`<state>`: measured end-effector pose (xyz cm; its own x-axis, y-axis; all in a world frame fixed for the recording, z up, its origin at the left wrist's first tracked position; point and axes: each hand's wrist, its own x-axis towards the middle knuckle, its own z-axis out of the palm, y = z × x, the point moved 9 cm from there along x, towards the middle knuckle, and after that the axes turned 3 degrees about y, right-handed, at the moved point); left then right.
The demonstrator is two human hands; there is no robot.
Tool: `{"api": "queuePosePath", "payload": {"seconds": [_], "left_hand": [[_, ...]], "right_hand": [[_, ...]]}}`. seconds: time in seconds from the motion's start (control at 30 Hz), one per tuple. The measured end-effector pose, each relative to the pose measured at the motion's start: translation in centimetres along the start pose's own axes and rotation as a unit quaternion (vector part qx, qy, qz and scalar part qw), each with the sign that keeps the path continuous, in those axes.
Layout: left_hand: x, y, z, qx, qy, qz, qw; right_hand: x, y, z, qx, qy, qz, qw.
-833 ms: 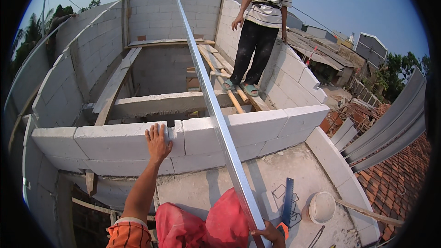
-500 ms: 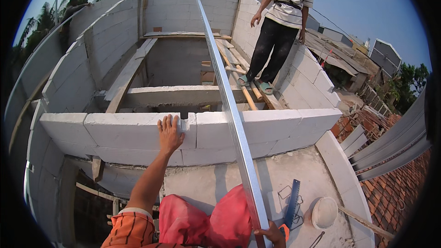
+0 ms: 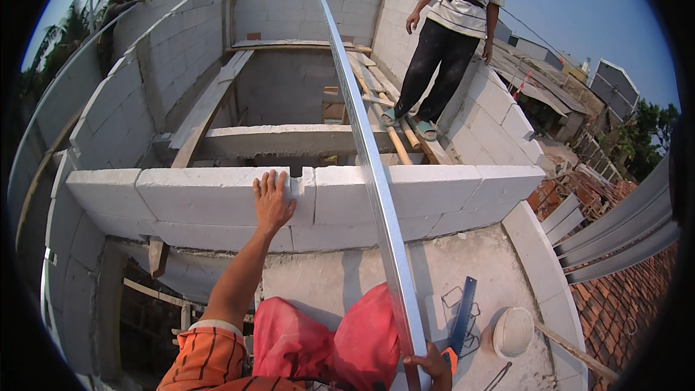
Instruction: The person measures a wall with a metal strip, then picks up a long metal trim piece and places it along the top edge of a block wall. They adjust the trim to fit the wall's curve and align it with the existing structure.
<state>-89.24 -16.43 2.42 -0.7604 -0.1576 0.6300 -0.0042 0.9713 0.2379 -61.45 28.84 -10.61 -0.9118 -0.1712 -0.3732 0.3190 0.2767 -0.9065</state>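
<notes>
My left hand (image 3: 274, 203) lies against the near white block wall (image 3: 210, 192), fingers over its top edge. A small notch (image 3: 297, 182) in the wall is just right of it. Low at the right, my right hand (image 3: 435, 366) is closed around the near end of a long silvery metal channel (image 3: 376, 195). The channel crosses over the near wall and stretches to the far block wall. My right fingers are partly hidden at the picture's lower edge.
A handsaw (image 3: 463, 322), bent wire pieces and a pale bucket (image 3: 512, 333) stand on the concrete ledge at right. Beyond the near wall, planks (image 3: 210, 108) span an open drop. Another person (image 3: 449, 43) stands on boards at right. A second opening (image 3: 148, 318) gapes at lower left.
The view has shifted slightly, so the walls sit a little higher and further right. Both hands keep their places on the wall and the channel. The standing person's posture is almost the same.
</notes>
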Motion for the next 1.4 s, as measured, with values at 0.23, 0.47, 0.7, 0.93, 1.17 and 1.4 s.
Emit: {"api": "queuePosePath", "payload": {"seconds": [0.23,0.47,0.7,0.93,1.17,1.4], "left_hand": [[-0.2,-0.2,0.1,0.007,-0.001,-0.002,1.000],[0.0,-0.2,0.3,0.001,-0.012,-0.013,1.000],[1.1,0.3,-0.9,0.018,-0.082,-0.004,0.996],[7.3,-3.4,-4.6,-0.013,0.062,-0.066,0.996],[5.5,-7.1,0.6,0.055,-0.142,-0.117,0.981],[4.6,-7.3,1.6,0.053,-0.116,-0.105,0.986]], "right_hand": [[-0.4,-1.0,0.1,-0.013,-0.003,0.009,1.000],[-0.1,-0.3,-0.1,0.025,-0.006,0.010,1.000],[0.1,0.1,0.0,0.020,-0.001,0.020,1.000],[0.7,2.0,-0.8,0.065,0.025,0.013,0.997],[0.5,7.7,-3.4,-0.054,0.118,0.068,0.989],[0.6,13.1,-4.9,-0.073,0.092,0.175,0.977]]}}
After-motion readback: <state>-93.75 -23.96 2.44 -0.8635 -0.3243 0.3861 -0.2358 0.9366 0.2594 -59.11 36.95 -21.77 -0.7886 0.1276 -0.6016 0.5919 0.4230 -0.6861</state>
